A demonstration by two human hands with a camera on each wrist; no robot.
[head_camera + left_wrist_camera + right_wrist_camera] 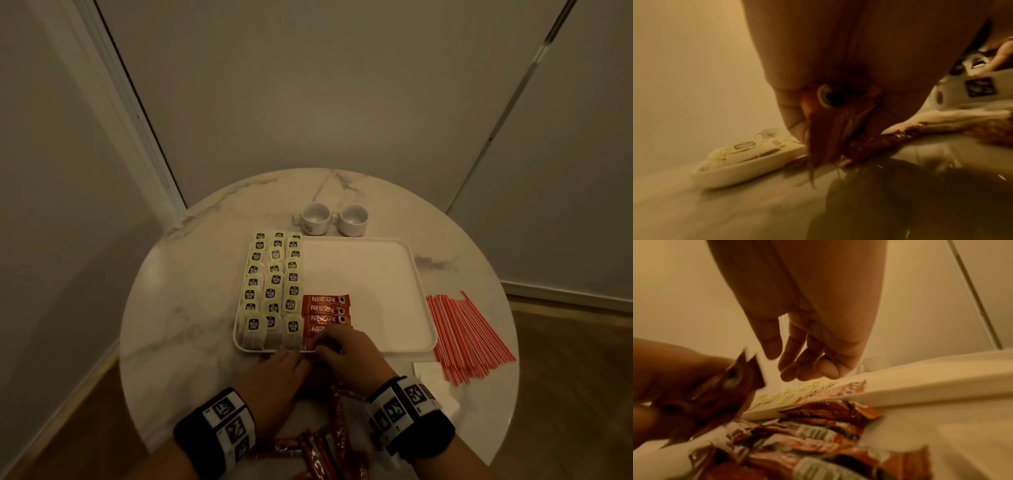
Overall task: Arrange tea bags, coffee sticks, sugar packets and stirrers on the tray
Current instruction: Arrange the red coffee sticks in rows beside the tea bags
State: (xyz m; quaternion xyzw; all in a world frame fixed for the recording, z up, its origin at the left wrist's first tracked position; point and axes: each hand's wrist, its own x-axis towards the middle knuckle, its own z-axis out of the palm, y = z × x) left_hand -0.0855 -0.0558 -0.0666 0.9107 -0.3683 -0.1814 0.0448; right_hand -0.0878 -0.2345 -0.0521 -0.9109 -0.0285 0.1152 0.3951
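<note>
A white tray [359, 270] lies on a round marble table. Tea bags [274, 281] fill its left side in three columns. Beside them a short stack of red coffee sticks [325, 310] lies in the tray's near part. My left hand [301, 359] is at the tray's front edge and grips a small bunch of coffee sticks [828, 129]. Just right of it, my right hand [323, 344] hovers over the nearest stick in the tray; its fingers [797, 369] hang loosely curled and hold nothing. More loose coffee sticks [337, 421] lie on the table under my wrists.
Red-and-white stirrers [469, 335] lie in a pile right of the tray. White packets [428, 373] sit near their front end. Two white cups [315, 217] [352, 219] stand behind the tray. The tray's right half is bare. Walls close in behind the table.
</note>
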